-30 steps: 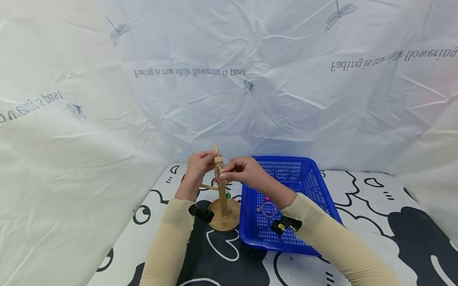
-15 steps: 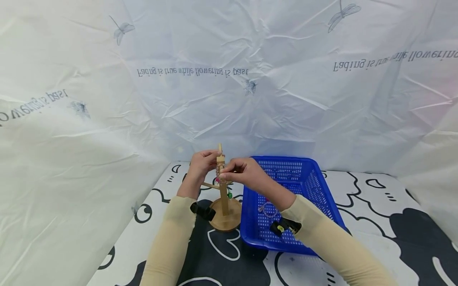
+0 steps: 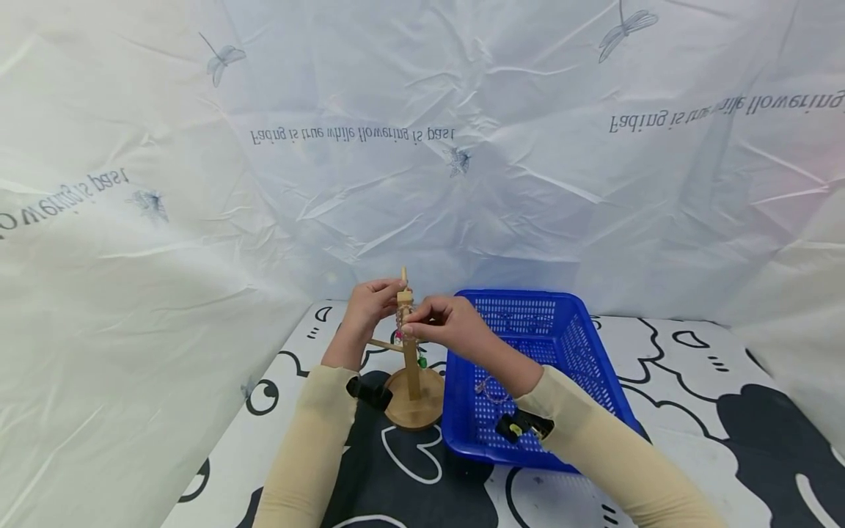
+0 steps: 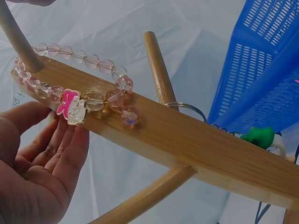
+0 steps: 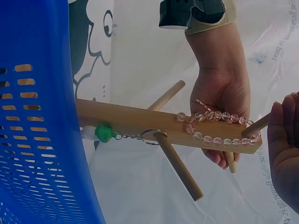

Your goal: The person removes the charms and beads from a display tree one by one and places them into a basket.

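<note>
A wooden stand (image 3: 412,367) with a round base and several pegs stands upright in the head view. My left hand (image 3: 367,304) holds it near the top from behind; in the left wrist view the fingers (image 4: 70,154) curl behind the post. A pink and clear bead bracelet (image 4: 93,60) hangs on an upper peg, its pink and white rabbit charm (image 4: 72,107) lying at the post. At that peg's outer end is my right hand (image 3: 452,323), thumb and forefinger bent; I cannot tell whether they pinch it. A keyring with a green charm (image 5: 105,133) hangs on a lower peg.
A blue plastic basket (image 3: 462,433) stands close right of the stand, under my right forearm. Inside it lies a bracelet (image 3: 491,392). The cloth (image 3: 290,440) below has a black and white cartoon print. A pale printed sheet (image 3: 422,198) rises behind.
My right thumb and forefinger part slightly at the peg, and that hand sits a little lower. The left hand stays at the stand's top. The bracelet remains on its peg.
</note>
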Demonstrator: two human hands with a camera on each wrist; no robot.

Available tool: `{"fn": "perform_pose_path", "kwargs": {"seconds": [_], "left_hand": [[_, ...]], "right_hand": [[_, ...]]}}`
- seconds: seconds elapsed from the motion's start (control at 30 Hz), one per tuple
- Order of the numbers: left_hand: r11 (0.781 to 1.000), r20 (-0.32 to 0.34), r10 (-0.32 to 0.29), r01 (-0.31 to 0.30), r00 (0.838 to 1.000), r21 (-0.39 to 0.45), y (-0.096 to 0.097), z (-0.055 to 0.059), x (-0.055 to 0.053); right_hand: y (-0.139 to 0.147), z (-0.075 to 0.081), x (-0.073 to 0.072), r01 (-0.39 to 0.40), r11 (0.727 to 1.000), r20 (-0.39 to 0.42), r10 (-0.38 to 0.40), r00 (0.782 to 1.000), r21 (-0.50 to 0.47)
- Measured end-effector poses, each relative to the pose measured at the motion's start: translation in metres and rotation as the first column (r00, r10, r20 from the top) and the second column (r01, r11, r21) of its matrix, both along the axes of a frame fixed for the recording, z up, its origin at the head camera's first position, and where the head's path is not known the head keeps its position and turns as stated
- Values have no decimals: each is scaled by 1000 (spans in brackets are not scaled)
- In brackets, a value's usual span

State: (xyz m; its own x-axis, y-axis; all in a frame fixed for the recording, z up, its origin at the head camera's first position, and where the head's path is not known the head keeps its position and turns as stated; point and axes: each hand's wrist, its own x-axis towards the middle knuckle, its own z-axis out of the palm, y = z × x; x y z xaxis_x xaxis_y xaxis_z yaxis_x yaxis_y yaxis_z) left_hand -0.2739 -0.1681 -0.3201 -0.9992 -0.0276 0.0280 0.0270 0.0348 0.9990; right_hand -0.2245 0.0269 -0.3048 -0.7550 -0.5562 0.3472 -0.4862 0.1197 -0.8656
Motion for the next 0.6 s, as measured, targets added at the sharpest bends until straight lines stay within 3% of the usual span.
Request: {"fn": "perform_pose_path", "kwargs": {"seconds": [0.37,0.6], "left_hand": [[998,-22,12,-13,1000,-58,-6,-2,1],[994,-87,-49,40,995,-97,-20,-5,5]], "right_hand": [[-1,-1,2,-1,1000,-12,1,1000,-5],[0,-2,2,14,1000,-18,-14,1000,4]]}}
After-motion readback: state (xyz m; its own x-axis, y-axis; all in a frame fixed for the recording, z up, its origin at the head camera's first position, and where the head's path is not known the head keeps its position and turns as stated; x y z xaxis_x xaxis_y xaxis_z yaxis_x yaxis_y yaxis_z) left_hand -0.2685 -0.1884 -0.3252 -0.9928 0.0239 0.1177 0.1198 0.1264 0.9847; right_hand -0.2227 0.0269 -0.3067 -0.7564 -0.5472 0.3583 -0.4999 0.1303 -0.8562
